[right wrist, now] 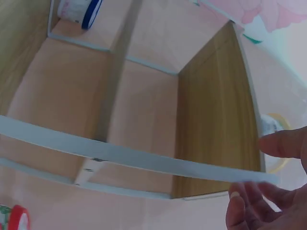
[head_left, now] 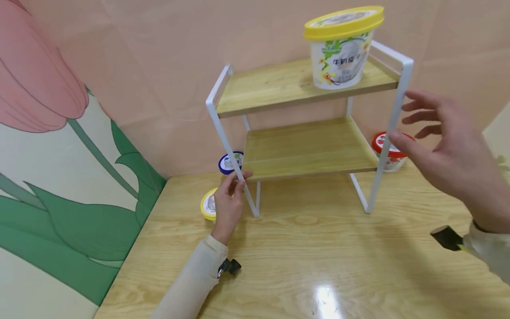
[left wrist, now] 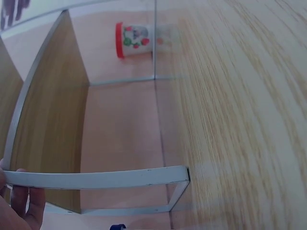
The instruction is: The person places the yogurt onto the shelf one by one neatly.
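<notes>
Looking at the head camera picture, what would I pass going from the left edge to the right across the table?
Yellow-lidded tub on the table → left hand → white rack frame → yellow-lidded tub on the top shelf → red-lidded tub → right hand.

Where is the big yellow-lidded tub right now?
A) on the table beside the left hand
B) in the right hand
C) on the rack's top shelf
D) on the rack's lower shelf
C: the yellow-lidded tub stands on the top shelf of the rack, at its right end.
</notes>
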The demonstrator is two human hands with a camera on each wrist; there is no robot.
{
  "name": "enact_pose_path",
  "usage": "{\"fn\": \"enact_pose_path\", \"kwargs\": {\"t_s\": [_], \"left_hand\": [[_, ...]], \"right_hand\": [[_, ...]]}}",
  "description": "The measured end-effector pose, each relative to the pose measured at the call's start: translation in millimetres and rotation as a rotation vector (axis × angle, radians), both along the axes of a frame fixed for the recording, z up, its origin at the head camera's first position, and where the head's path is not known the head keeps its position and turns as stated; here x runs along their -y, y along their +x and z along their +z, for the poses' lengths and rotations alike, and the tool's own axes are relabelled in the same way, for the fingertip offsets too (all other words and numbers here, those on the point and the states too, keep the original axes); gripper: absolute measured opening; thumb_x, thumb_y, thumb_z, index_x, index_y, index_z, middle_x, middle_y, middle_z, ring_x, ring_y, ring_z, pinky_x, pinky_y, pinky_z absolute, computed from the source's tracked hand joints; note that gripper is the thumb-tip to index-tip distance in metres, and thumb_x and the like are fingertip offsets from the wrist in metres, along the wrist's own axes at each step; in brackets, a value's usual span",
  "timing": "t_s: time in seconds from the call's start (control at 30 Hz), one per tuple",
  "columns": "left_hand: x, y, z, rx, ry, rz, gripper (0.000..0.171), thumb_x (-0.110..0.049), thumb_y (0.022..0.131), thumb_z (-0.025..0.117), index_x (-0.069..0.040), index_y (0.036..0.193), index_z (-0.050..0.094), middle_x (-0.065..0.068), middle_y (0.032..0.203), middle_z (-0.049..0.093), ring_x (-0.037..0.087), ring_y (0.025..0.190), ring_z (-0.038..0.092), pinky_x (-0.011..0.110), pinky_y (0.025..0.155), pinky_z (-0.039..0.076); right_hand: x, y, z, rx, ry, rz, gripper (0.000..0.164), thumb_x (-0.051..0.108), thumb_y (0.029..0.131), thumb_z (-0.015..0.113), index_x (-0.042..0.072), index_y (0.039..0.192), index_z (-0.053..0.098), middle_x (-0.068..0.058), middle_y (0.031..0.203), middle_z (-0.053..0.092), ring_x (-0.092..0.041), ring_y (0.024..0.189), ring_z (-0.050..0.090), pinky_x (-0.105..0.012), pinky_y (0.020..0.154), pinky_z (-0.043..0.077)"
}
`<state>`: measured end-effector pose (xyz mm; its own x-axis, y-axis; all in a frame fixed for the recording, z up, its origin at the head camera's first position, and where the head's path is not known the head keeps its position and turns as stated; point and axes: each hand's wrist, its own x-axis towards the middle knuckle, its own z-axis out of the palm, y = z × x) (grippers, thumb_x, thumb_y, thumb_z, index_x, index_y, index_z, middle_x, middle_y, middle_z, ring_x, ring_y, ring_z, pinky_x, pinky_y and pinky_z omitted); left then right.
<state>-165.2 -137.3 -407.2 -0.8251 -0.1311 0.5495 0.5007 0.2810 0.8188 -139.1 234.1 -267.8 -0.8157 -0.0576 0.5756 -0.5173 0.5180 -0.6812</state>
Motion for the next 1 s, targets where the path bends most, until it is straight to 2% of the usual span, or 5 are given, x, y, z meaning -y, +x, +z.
{"fn": "enact_pose_path", "kwargs": {"t_s": [0.33, 0.57, 0.73, 0.93, 1.0], "left_hand": [[-3, 1.7, -2.0, 0.009, 0.008, -0.004, 0.019, -0.001, 0.098, 0.057, -0.003, 0.115, 0.067, 0.014, 0.111, 0.074, 0.009, 0.085, 0.064, 0.023, 0.079, 0.056], [-1, 2.3, -2.4, -0.018, 0.004, 0.002, 0.02, -0.005, 0.099, 0.056, -0.003, 0.116, 0.067, 0.014, 0.111, 0.074, 0.008, 0.085, 0.063, 0.022, 0.078, 0.055], [0, 2.0, -1.1, -0.005, -0.01, -0.007, 0.023, -0.007, 0.101, 0.055, -0.005, 0.121, 0.065, 0.012, 0.113, 0.073, 0.01, 0.087, 0.063, 0.022, 0.08, 0.055], [0, 2.9, -2.2, 0.01, -0.005, 0.003, 0.024, -0.005, 0.101, 0.054, -0.006, 0.123, 0.065, 0.012, 0.114, 0.073, 0.01, 0.088, 0.063, 0.021, 0.081, 0.054], [0, 2.6, -3.5, 0.01, -0.001, 0.002, 0.025, -0.005, 0.1, 0.055, -0.006, 0.123, 0.065, 0.013, 0.114, 0.073, 0.009, 0.088, 0.063, 0.021, 0.081, 0.054]], "right_hand": [[-13, 3.2, -35.1, 0.058, -0.027, -0.025, 0.051, 0.005, 0.094, 0.065, 0.019, 0.141, 0.054, 0.025, 0.112, 0.061, 0.01, 0.089, 0.058, -0.002, 0.073, 0.041], [-12, -0.2, -39.0, 0.034, -0.041, 0.011, 0.047, 0.004, 0.095, 0.063, 0.016, 0.14, 0.055, 0.024, 0.108, 0.063, 0.009, 0.09, 0.058, -0.002, 0.078, 0.041], [-13, -4.0, -41.3, 0.028, -0.057, -0.007, 0.04, 0.004, 0.094, 0.064, 0.016, 0.132, 0.06, 0.025, 0.102, 0.064, 0.01, 0.089, 0.059, -0.003, 0.077, 0.041], [-19, -13.1, -48.3, 0.121, -0.005, -0.039, 0.024, 0.012, 0.094, 0.068, 0.023, 0.116, 0.066, 0.029, 0.087, 0.066, 0.013, 0.072, 0.06, -0.011, 0.059, 0.04], [-23, -18.4, -52.9, 0.153, -0.018, -0.007, 0.021, 0.01, 0.096, 0.064, 0.021, 0.113, 0.066, 0.027, 0.085, 0.068, 0.011, 0.073, 0.062, -0.011, 0.06, 0.041]]}}
